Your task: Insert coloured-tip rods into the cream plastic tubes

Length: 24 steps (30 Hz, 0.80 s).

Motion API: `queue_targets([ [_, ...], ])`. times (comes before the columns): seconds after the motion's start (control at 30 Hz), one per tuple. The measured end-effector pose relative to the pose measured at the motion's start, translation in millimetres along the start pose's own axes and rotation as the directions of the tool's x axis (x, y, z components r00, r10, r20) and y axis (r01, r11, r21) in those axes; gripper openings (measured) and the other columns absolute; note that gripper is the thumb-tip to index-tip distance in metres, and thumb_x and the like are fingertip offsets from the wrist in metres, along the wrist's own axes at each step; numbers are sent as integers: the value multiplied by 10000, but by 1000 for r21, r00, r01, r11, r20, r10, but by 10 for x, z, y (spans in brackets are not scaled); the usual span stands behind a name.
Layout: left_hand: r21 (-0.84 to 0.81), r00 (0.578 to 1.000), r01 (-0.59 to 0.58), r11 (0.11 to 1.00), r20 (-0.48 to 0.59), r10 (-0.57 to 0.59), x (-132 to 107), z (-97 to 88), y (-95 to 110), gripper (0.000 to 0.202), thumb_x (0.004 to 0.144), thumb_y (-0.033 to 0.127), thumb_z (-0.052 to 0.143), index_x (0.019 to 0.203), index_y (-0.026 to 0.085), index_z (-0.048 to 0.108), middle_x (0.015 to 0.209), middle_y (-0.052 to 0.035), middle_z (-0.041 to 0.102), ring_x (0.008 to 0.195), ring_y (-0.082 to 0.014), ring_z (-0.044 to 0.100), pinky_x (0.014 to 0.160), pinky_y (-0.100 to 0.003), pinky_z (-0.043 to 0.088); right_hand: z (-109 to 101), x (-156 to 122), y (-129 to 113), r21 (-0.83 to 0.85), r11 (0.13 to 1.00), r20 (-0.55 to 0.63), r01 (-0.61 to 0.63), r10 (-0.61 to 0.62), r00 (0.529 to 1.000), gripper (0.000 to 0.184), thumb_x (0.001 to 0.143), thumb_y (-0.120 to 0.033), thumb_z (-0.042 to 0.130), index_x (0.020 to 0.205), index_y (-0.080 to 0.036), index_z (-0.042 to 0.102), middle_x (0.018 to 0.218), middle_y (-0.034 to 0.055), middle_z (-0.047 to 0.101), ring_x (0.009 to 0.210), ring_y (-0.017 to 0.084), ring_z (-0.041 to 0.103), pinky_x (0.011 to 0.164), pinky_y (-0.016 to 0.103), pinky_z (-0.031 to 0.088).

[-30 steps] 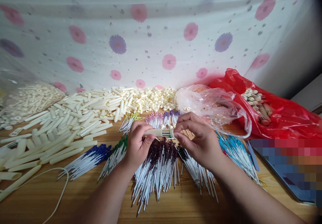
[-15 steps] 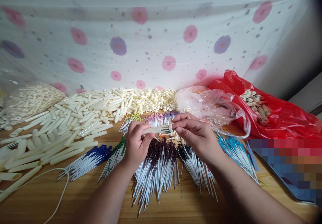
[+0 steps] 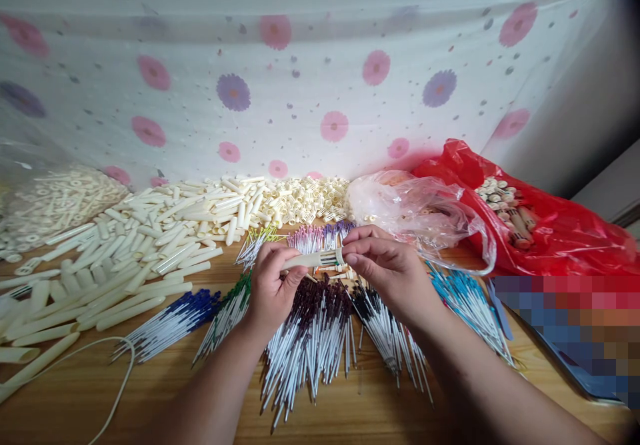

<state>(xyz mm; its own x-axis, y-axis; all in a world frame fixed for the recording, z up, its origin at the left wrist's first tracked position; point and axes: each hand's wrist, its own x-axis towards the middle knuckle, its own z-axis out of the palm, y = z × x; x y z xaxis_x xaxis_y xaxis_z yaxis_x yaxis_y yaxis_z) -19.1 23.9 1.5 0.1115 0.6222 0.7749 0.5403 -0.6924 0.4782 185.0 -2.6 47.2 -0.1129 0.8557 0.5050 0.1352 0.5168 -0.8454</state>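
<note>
My left hand (image 3: 275,285) is closed round the cream barrel (image 3: 313,260) of a multicolour pen, held nearly level with its slotted end to the right. At that end, the thumb and fingertips of my right hand (image 3: 383,258) pinch the rim; any small part between them is hidden. Below lies a thick bunch of pen refills (image 3: 313,338) with dark maroon tops. Refills with black tops (image 3: 387,325) are under my right wrist, and green-topped refills (image 3: 225,312) are beside my left wrist.
Cream barrels and tubes (image 3: 125,258) cover the left, with slotted parts (image 3: 315,198) behind. Blue refills (image 3: 170,322) and light-blue refills (image 3: 465,305) lie either side. A clear bag (image 3: 415,205) and red bag (image 3: 560,232) stand right; a white cord (image 3: 127,372) curls left.
The pen barrel has rolled slightly in my fingers, so its slots show a little differently. Both hands keep nearly the same place, and the view has shifted slightly.
</note>
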Motion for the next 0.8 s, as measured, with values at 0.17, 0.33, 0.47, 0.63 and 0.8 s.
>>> queue_targets([
  [0.17,-122,990,120,985,88,-110,5,24,7,348,874,512,481,840,187,599,814,-31,520,756,-172,531,653,-286,445,29,12,-6,-13,1000,-16,11,-12,1000,90,814,-252,633,789,-212,710,878,50,636,878,165,597,794,377,493],
  [0.33,-314,930,340,886,251,-268,-71,81,-98,389,865,568,450,851,204,588,753,-20,534,660,-160,494,610,-277,410,-287,27,-42,-33,979,-262,199,-200,944,66,794,-230,655,841,-237,700,875,26,650,883,159,609,803,351,504],
  [0.47,-421,878,473,774,293,-378,-145,138,-240,468,839,640,415,849,202,578,778,-33,566,680,-169,502,650,-289,410,-917,-260,-24,-380,923,-379,-53,-103,920,168,789,-297,646,922,-203,683,864,42,682,787,172,637,708,313,506],
  [0.63,-445,886,461,768,281,-369,-136,145,-237,464,778,661,506,766,198,535,707,6,495,653,-152,458,623,-267,374,-1547,-1071,190,-843,458,-185,-280,242,953,173,808,-286,559,786,-182,696,750,64,695,667,209,634,635,330,468],
  [0.8,-448,900,433,782,256,-352,-87,121,-114,399,770,561,603,693,193,470,642,41,422,593,-122,392,602,-250,338,-1733,-1667,410,-906,235,-303,-351,219,928,262,839,-242,453,863,-189,709,913,96,716,750,234,666,662,330,487],
])
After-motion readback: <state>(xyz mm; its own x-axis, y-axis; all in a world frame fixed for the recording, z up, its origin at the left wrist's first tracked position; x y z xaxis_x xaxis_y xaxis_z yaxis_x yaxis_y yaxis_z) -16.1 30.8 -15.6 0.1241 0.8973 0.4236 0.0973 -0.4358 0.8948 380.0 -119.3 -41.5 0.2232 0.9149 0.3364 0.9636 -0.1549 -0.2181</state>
